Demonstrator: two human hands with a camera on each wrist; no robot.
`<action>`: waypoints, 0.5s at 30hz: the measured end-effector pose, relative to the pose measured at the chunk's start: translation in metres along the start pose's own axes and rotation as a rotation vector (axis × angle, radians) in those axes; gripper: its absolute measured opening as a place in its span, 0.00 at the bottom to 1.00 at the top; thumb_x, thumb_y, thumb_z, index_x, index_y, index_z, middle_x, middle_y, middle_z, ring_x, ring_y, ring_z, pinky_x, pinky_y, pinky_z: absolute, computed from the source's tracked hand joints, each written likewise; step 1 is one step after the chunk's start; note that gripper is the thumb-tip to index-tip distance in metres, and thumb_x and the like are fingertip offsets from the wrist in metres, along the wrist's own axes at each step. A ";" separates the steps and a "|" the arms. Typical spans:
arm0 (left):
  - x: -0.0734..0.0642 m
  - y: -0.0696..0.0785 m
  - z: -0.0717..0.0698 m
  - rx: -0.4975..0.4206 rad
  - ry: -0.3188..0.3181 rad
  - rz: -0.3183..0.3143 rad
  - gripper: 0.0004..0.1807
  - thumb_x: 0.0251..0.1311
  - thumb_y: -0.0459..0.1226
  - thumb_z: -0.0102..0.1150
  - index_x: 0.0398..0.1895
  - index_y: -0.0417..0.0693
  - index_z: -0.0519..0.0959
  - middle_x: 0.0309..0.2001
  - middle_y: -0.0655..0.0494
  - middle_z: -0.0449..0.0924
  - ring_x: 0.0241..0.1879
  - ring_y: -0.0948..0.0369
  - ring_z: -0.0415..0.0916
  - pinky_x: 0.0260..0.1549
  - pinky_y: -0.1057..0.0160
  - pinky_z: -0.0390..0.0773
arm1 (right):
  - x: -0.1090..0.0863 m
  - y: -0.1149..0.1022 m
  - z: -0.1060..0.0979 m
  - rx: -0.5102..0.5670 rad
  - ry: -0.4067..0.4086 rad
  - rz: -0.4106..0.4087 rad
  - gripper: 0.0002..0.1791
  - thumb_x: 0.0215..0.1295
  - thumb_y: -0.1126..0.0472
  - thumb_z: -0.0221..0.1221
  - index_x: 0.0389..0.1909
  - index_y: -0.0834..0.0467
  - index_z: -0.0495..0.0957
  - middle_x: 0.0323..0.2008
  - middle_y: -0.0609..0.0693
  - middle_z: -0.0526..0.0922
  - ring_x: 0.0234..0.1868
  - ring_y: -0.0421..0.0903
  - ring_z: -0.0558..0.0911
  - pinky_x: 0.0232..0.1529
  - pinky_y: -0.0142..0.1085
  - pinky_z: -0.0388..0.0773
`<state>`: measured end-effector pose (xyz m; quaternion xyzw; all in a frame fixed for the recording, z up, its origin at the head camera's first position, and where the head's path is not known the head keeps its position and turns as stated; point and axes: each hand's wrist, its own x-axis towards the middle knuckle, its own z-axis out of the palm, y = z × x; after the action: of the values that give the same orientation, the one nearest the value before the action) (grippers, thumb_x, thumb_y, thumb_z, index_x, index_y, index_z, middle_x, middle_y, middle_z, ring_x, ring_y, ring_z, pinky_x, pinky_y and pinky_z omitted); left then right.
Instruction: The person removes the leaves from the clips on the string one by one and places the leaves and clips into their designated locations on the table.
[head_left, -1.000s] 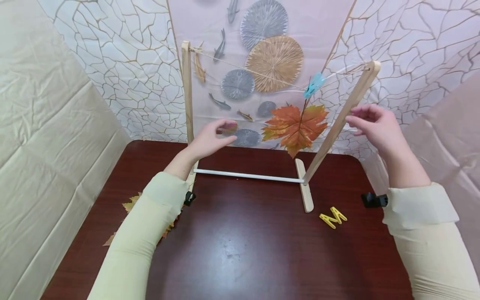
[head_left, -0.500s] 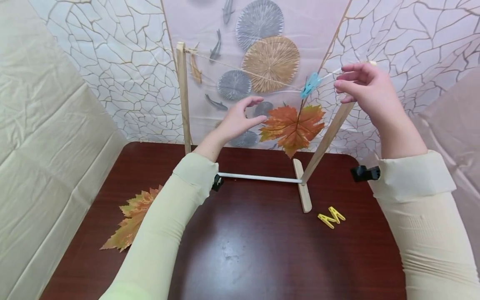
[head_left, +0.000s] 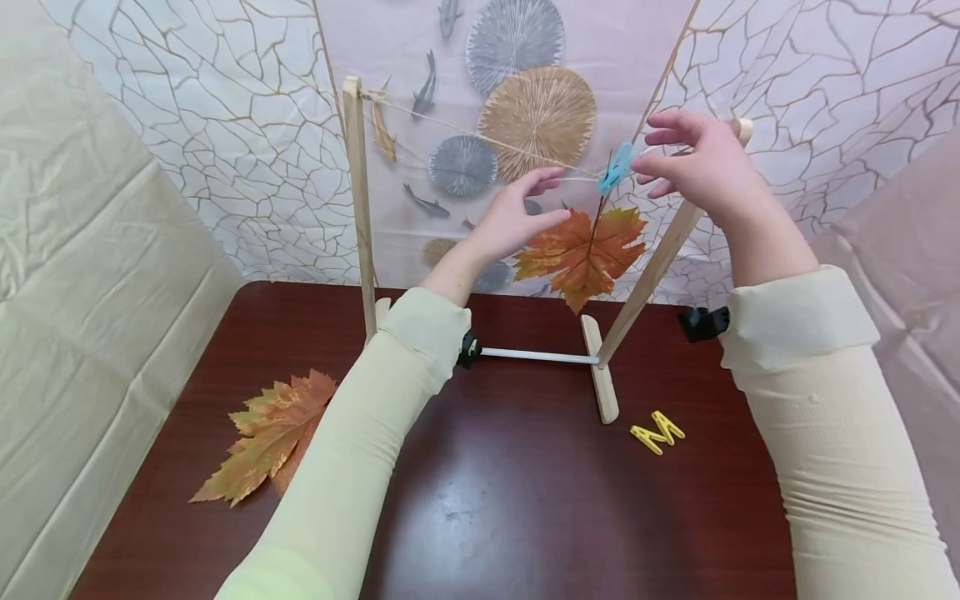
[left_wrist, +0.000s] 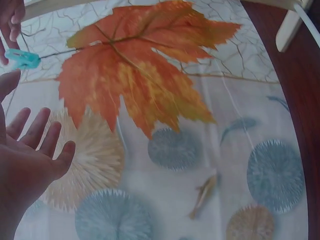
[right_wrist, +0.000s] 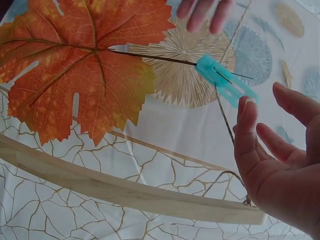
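Observation:
An orange maple leaf (head_left: 585,254) hangs by its stem from a light-blue clothespin (head_left: 617,168) clipped on a string (head_left: 480,137). My right hand (head_left: 701,162) is beside the clothespin, thumb and fingers spread around its free end; in the right wrist view a fingertip (right_wrist: 247,102) comes up to the clothespin's (right_wrist: 220,77) handles, and I cannot tell whether it touches. My left hand (head_left: 517,218) reaches in from the left with its fingers apart, holding nothing, near the leaf's left edge. The left wrist view shows those fingers (left_wrist: 35,127) loosely extended below the clothespin (left_wrist: 22,59).
Wooden posts (head_left: 358,200) (head_left: 652,267) carry the string, joined low down by a white rod (head_left: 536,356). Two yellow clothespins (head_left: 657,432) lie on the dark table (head_left: 480,517) at right. More autumn leaves (head_left: 273,433) lie at left, partly behind the left sleeve.
My right hand has risen from the right post and moved left to the clothespin. My left hand has moved right and up toward the hanging leaf. The leaf stays hanging.

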<state>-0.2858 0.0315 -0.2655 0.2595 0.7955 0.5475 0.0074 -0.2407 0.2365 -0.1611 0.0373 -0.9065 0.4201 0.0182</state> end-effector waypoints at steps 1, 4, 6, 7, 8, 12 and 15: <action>0.001 0.002 0.002 -0.006 -0.004 -0.004 0.33 0.59 0.42 0.60 0.68 0.51 0.62 0.65 0.55 0.67 0.65 0.60 0.62 0.60 0.65 0.65 | 0.002 0.000 0.001 0.004 -0.005 -0.001 0.35 0.64 0.56 0.56 0.71 0.53 0.55 0.70 0.57 0.58 0.30 0.28 0.78 0.29 0.22 0.77; 0.006 0.007 0.007 -0.029 -0.010 -0.001 0.32 0.59 0.41 0.60 0.67 0.50 0.63 0.65 0.54 0.68 0.65 0.59 0.62 0.60 0.66 0.65 | 0.005 -0.002 0.003 -0.010 -0.021 0.007 0.35 0.64 0.58 0.56 0.71 0.55 0.54 0.70 0.59 0.58 0.28 0.29 0.78 0.29 0.22 0.77; 0.009 0.009 0.011 -0.046 -0.015 0.004 0.31 0.59 0.40 0.60 0.66 0.49 0.63 0.65 0.53 0.68 0.65 0.59 0.62 0.60 0.67 0.65 | 0.007 -0.002 0.004 -0.038 -0.030 0.019 0.35 0.65 0.58 0.56 0.71 0.56 0.54 0.70 0.59 0.57 0.27 0.29 0.78 0.30 0.22 0.77; 0.011 0.010 0.014 -0.050 -0.017 0.003 0.31 0.60 0.40 0.59 0.66 0.49 0.63 0.64 0.53 0.69 0.65 0.59 0.63 0.60 0.68 0.65 | 0.008 -0.003 0.004 -0.047 -0.036 0.025 0.35 0.65 0.58 0.55 0.71 0.56 0.54 0.71 0.59 0.57 0.27 0.29 0.78 0.30 0.22 0.77; 0.013 0.011 0.016 -0.056 -0.018 0.005 0.31 0.60 0.39 0.59 0.66 0.49 0.63 0.64 0.52 0.69 0.65 0.59 0.63 0.60 0.68 0.65 | 0.008 -0.003 0.005 -0.056 -0.042 0.031 0.35 0.65 0.57 0.55 0.71 0.56 0.54 0.71 0.59 0.56 0.27 0.30 0.78 0.31 0.22 0.77; 0.018 0.016 0.025 -0.068 -0.021 0.007 0.29 0.60 0.38 0.59 0.65 0.49 0.64 0.61 0.51 0.72 0.63 0.60 0.66 0.57 0.70 0.67 | 0.011 -0.004 0.010 -0.045 -0.053 0.041 0.33 0.66 0.59 0.54 0.70 0.58 0.55 0.70 0.60 0.58 0.30 0.30 0.78 0.32 0.23 0.78; 0.020 0.020 0.033 -0.087 -0.027 0.006 0.28 0.60 0.35 0.58 0.64 0.47 0.65 0.57 0.48 0.75 0.60 0.59 0.70 0.54 0.72 0.70 | 0.012 -0.004 0.012 -0.009 -0.045 0.044 0.31 0.67 0.60 0.53 0.69 0.61 0.57 0.67 0.60 0.62 0.29 0.29 0.78 0.32 0.23 0.78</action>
<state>-0.2852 0.0734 -0.2556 0.2686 0.7700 0.5781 0.0279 -0.2526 0.2237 -0.1649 0.0268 -0.9091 0.4155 -0.0110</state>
